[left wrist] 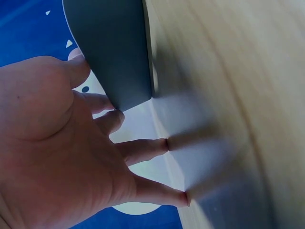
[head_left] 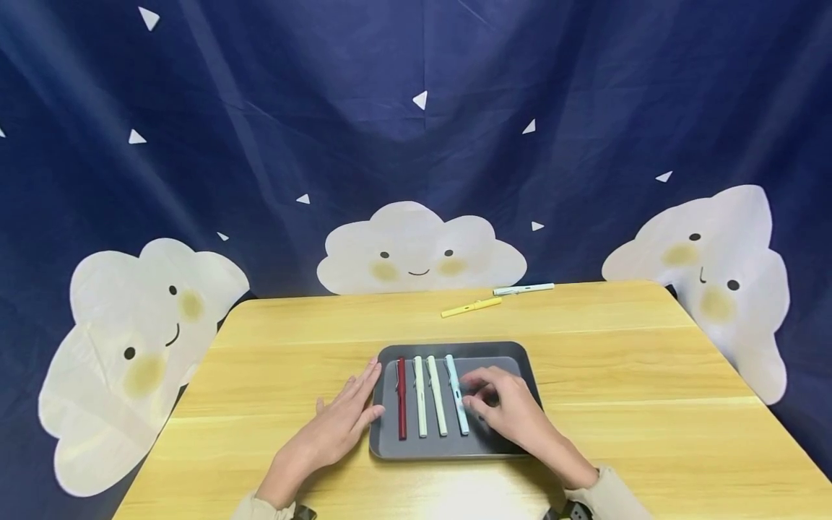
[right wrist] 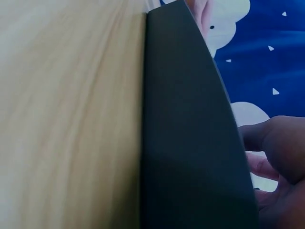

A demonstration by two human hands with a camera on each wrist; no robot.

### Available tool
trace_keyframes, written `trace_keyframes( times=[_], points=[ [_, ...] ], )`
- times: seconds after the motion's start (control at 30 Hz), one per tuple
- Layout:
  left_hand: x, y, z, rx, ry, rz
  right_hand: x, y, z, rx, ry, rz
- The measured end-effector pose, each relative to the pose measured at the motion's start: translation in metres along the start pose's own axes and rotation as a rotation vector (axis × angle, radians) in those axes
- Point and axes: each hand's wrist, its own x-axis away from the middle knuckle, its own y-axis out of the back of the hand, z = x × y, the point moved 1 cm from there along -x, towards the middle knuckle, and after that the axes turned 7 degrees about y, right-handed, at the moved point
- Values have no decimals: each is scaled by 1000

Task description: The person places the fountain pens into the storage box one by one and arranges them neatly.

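Note:
A dark grey tray (head_left: 429,451) lies on the table, its side wall filling much of both wrist views. In it, from left to right, lie a dark red pen (head_left: 401,397), two pale green pens (head_left: 420,397) and a light blue pen (head_left: 457,396), roughly parallel. My left hand (head_left: 344,422) rests at the tray's left rim with its fingers extended; in the left wrist view, fingertips (left wrist: 162,144) reach the tabletop. Over the tray's right part, my right hand (head_left: 510,408) has bent fingers and the thumb tip right at the light blue pen, with a gap between thumb and forefinger.
Behind the tray, a yellow pen (head_left: 471,308) and a white pen (head_left: 523,289) lie near the far edge of the wooden table (head_left: 292,332). A dark blue curtain (head_left: 364,130) with cloud faces hangs just beyond that edge.

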Motion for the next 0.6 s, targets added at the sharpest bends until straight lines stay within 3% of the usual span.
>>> trace_keyframes(
  times=[0.27,0.6],
  points=[
    [0,1,2,-5,-4,-6,-11,13,1,-10,75,-60],
    [0,0,1,-7,1,2,-32,37,-2,-33,57,-68]
  ],
)
